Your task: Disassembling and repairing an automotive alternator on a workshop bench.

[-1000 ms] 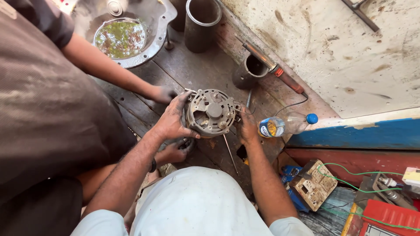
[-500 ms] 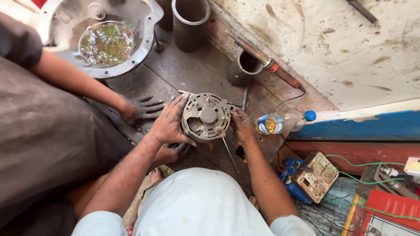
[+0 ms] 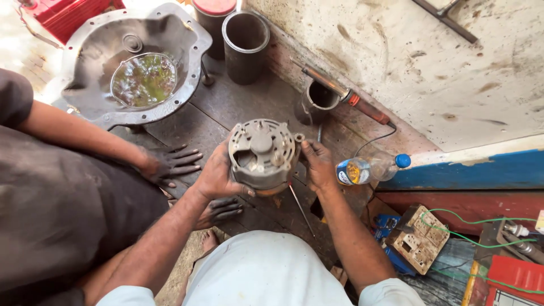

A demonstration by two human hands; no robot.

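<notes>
Head view: left hand (image 3: 218,173) and right hand (image 3: 318,165) grip a grey alternator housing (image 3: 262,154) from either side above dark wooden planks (image 3: 238,107); a co-worker's greasy hand (image 3: 170,165) rests flat nearby, a plastic bottle (image 3: 371,168) lying just right.

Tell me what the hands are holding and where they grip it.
Both hands, left and right, hold the round grey motor housing by its opposite sides.

I could not see the underside of the alternator housing (image 3: 262,156), my left hand (image 3: 216,175) covered its near flank, and the red can (image 3: 214,5) was cut off by the top edge.
</notes>
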